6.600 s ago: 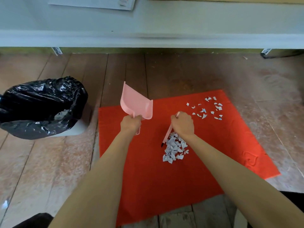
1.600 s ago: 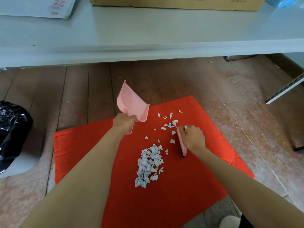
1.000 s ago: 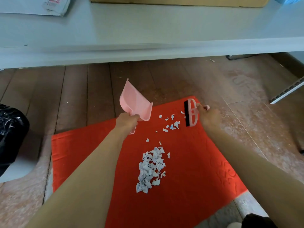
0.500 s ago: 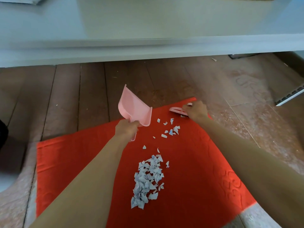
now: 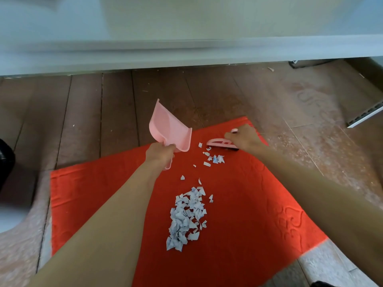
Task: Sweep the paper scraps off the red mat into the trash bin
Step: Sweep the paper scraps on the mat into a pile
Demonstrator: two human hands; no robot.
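Observation:
A red mat (image 5: 244,214) lies on the wooden floor. A heap of white paper scraps (image 5: 186,218) sits near its middle, and a few loose scraps (image 5: 214,158) lie nearer the far corner. My left hand (image 5: 159,154) grips the handle of a pink dustpan (image 5: 167,129), held tilted up above the mat's far edge. My right hand (image 5: 244,139) holds a small pink brush (image 5: 220,144) with its black bristles down on the mat just behind the loose scraps. The trash bin's black bag (image 5: 6,160) shows only at the left edge.
A pale table edge (image 5: 186,52) overhangs the floor at the top. A perforated metal rail (image 5: 366,116) lies on the floor at the far right. Bare floorboards (image 5: 87,121) run between the mat and the table.
My right hand lifted the brush from beside the heap, carried it to the mat's far corner and set it down behind the loose scraps. The dustpan stayed raised. The view shifted right, pushing the bin out of frame.

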